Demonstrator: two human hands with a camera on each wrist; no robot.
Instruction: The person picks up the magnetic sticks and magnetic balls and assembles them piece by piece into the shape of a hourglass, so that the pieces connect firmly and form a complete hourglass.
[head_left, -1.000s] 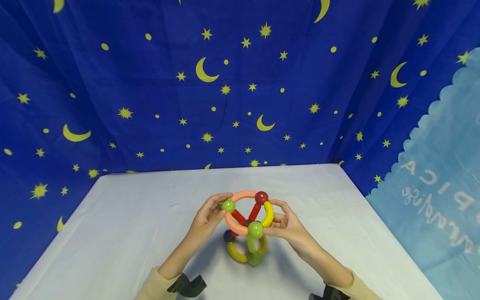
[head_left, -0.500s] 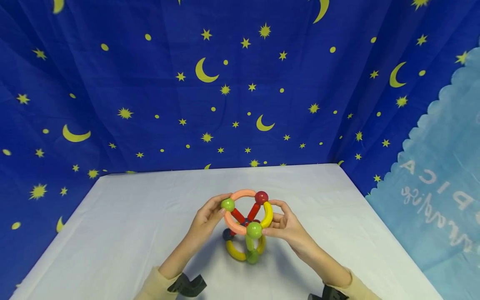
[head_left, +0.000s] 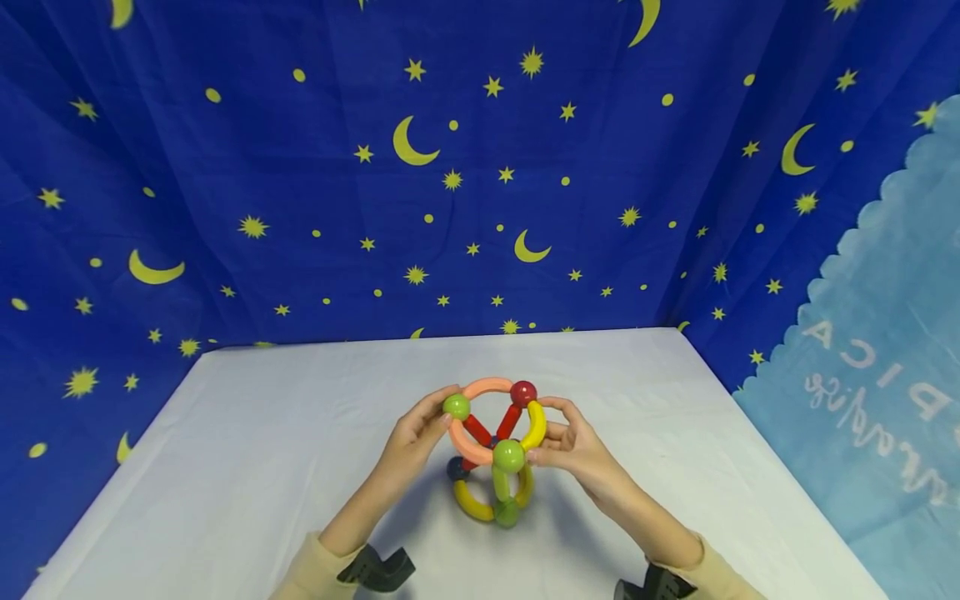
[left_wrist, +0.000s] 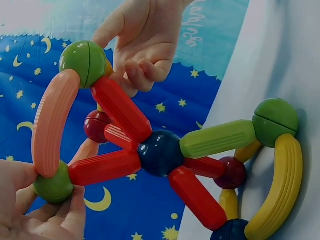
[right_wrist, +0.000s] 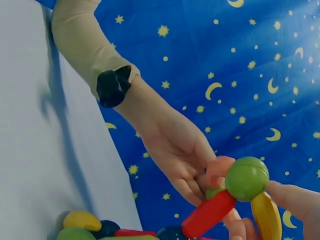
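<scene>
Between my hands stands a two-tier toy of magnetic balls and rods. Its upper ring has salmon curved rods [head_left: 471, 446], a yellow curved rod [head_left: 536, 427], a red ball [head_left: 523, 393] and green balls. Red rods and a green rod meet at a navy centre ball [left_wrist: 161, 153]; yellow curved rods [head_left: 472, 502] form the lower ring. My left hand [head_left: 412, 437] pinches the ring's left green ball [head_left: 457, 407]. At the right side, my right hand [head_left: 573, 442] has its thumb on the front green ball [head_left: 509, 455] and its index finger by the red ball.
The toy's lower ring rests on a white-covered table [head_left: 300, 417]. A blue curtain [head_left: 337, 192] with moons and stars rises behind and to the left. A light blue cloth with lettering [head_left: 885, 375] hangs on the right. Black straps [head_left: 375, 569] sit on both wrists.
The toy's upper ring has shifted very slightly upward in the head view. Both hands keep the same hold.
</scene>
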